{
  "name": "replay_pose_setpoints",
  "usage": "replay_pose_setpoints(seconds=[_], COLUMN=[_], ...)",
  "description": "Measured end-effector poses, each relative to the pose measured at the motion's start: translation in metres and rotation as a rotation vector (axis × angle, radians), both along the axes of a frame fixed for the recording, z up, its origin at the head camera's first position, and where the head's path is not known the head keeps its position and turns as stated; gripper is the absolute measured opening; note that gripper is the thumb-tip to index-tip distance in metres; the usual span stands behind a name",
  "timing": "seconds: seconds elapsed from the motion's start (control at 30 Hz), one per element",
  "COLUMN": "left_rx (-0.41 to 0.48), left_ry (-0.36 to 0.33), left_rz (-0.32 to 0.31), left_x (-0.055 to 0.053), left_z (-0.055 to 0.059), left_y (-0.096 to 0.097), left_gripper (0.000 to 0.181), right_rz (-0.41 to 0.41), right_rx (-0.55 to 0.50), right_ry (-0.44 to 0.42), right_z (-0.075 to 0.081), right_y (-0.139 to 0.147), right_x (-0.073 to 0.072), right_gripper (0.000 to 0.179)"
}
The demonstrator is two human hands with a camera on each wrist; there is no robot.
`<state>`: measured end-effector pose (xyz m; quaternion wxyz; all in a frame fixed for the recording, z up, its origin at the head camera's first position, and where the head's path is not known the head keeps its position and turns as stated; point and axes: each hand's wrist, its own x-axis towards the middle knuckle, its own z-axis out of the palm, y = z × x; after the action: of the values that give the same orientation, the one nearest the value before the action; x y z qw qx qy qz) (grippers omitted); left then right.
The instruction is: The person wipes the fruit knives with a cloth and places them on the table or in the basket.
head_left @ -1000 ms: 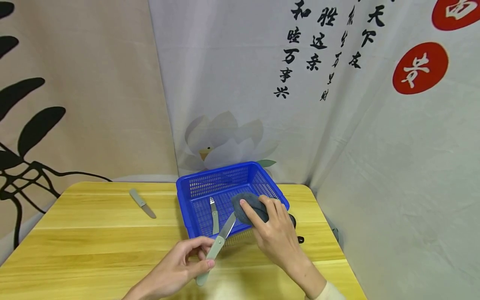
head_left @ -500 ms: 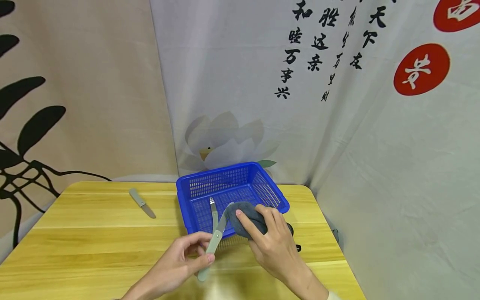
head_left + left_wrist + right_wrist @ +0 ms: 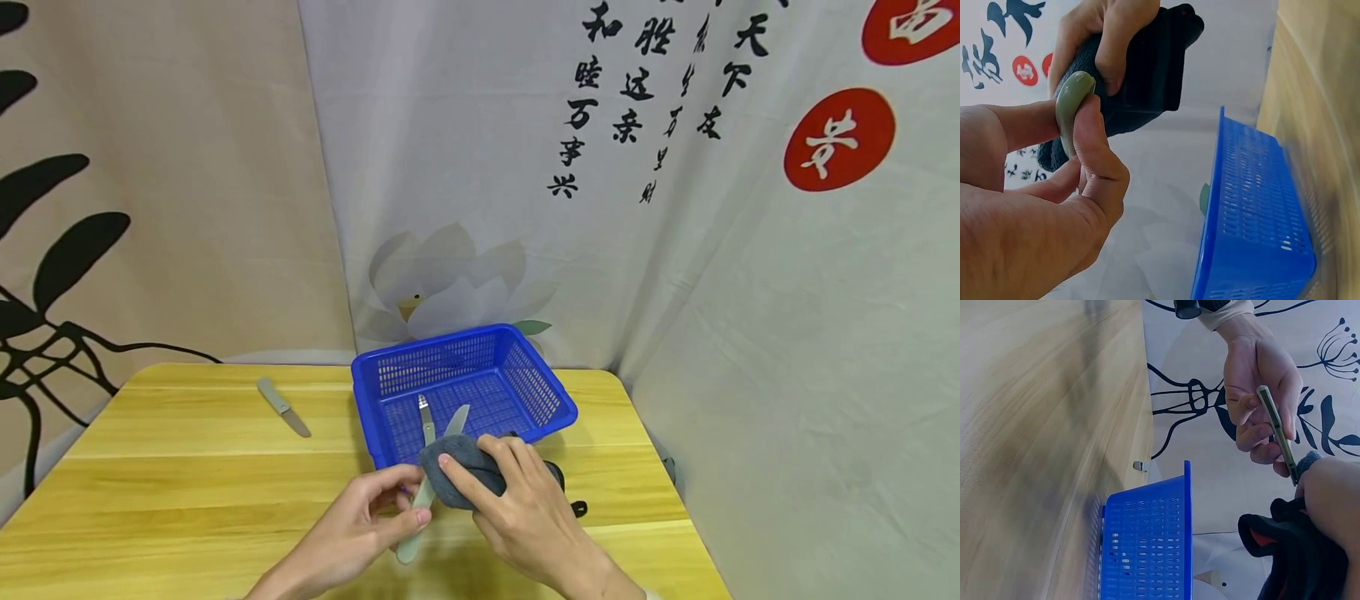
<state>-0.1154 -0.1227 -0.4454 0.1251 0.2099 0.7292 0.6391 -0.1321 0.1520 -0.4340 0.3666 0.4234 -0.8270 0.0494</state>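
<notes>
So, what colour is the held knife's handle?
Pale green; the knife handle shows best in the head view.

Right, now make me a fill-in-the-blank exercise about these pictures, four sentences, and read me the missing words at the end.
1. The left hand grips a knife by its ____.
2. The right hand holds a cloth against that knife's ____.
3. The only utensil lying in the basket is a ____.
4. In the head view, the other knife lies to the ____ of the basket.

Missing words: handle; blade; fork; left.
</notes>
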Motion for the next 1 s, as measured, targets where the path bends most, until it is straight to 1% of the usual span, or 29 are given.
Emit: replay_pose_setpoints(seconds=[0.13,0.3,0.37,0.53,0.77,0.87,1.0], left_rx=[0.006,0.026,0.030,0.031,0.048,0.056,0.037], left_ry=[0.032,0.074,0.074,0.059,0.094,0.100,0.095], left_rz=[-0.002,-0.031,-0.046,-0.075,-0.089,-0.098,-0.103], left_x=[0.001,0.000,-0.001,-0.002,-0.001,-0.001,0.000], left_z=[-0.001,-0.001,-0.001,0.000,-0.003,-0.004,-0.004], left_y=[0.000,0.000,-0.001,-0.002,-0.004,-0.005,-0.004], left_gripper=[0.047,0.035,0.031,0.033,0.033,0.032,0.032], right_rz=[0.003,-0.007,-0.016,-0.038,-0.065,-0.071,-0.080], right_rx=[-0.002,-0.010,-0.016,-0.036,-0.062,-0.077,-0.099], right_ry=[0.003,0.028,0.043,0.060,0.050,0.049,0.051], right_z=[0.000,0.000,0.000,0.000,0.001,0.000,0.000], right_y=[0.000,0.000,0.000,0.003,0.009,0.011,0.014], right_x=[-0.001,-0.005,-0.008,-0.016,-0.028,-0.032,-0.038], right_gripper=[0.085,0.056,0.050,0.051,0.071,0.072,0.069])
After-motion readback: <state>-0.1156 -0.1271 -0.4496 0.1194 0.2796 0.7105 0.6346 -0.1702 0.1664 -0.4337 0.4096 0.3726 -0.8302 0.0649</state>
